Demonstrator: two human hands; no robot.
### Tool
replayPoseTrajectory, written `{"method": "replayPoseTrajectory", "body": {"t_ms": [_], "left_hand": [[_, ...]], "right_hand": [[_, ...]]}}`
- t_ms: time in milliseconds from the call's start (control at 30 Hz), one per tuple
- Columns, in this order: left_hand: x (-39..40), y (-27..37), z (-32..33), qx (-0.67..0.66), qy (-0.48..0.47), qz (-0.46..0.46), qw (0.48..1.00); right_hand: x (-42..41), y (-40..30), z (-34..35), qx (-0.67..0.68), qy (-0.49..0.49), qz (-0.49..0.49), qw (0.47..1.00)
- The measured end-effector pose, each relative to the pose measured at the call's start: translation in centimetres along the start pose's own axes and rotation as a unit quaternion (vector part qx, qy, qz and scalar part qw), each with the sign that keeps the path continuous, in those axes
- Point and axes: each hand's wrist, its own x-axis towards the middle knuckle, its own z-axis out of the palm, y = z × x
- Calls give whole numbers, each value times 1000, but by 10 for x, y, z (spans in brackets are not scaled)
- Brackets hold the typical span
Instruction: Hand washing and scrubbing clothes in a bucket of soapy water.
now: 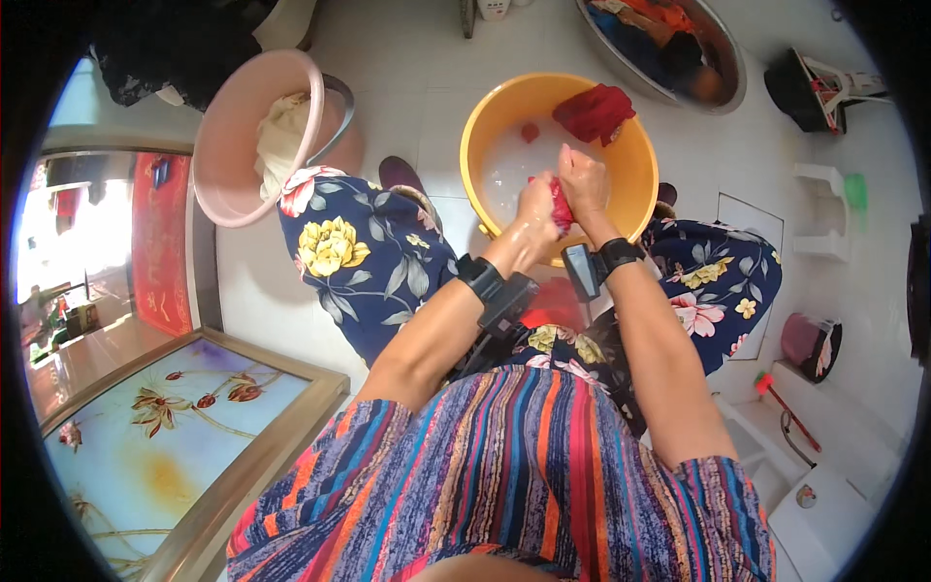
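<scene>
Both wet hands are closed around a bunched red cloth [561,208] inside a yellow plastic basin [476,142]. My left hand [534,211] grips it from the left, and my right hand [585,178] presses against it from the right. Most of the cloth is hidden by the fingers. Cloudy, soapy-looking water [503,171] lies in the bottom of the basin. A darker red piece of fabric [593,113] rests against the basin's far right wall. A small red patch [529,132] shows in the water near it.
A pink bucket [218,145] with cream cloth [280,142] stands at the far left. At the far right is a metal tub [733,58] of coloured clothes. A framed glass door [174,436] flanks me on the left; a squat toilet [756,451] is at right.
</scene>
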Motion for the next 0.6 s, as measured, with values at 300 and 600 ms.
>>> {"method": "replayPoseTrajectory", "body": {"t_ms": [300,600], "left_hand": [[5,18,-51,62,18,7,998],[-23,37,-5,145,-212,-36,966]], "right_hand": [[-50,-43,7,101,-25,-45,993],[-5,48,-6,451,-168,394,783]]}}
